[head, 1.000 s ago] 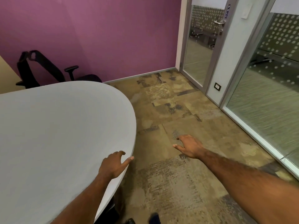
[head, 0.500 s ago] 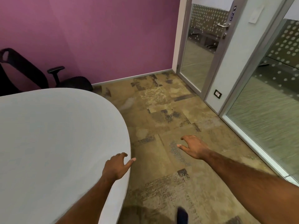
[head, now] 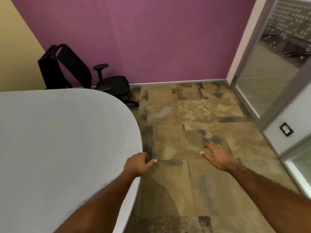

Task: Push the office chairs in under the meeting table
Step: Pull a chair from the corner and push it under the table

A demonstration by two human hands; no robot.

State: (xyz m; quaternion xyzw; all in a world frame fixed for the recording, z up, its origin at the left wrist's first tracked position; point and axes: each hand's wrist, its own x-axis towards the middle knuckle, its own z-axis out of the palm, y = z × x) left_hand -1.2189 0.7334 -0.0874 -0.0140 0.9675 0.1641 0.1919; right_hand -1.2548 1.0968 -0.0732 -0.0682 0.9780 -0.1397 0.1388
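Change: the view has swung left, so the office chair's whole backrest now shows, and both hands sit lower.
Bench [head: 55, 140]: pale grey, rounded end, fills the left.
Office chair [head: 67, 69]: black, beyond the bench's far edge, against the purple wall [head: 151, 39], not pushed in.
Left hand [head: 137, 164]: loosely curled, empty, at the bench's rim.
Right hand [head: 218, 157]: fingers spread, empty, over the carpet [head: 193, 115].

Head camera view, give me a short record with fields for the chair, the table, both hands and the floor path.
chair: black office chair beyond the table's far edge, by the purple wall, not pushed under
table: pale rounded meeting table, bare top
left hand: empty, over the table's rounded edge
right hand: empty, fingers spread, above the carpet
floor path: patterned carpet, no obstacles visible toward the chair
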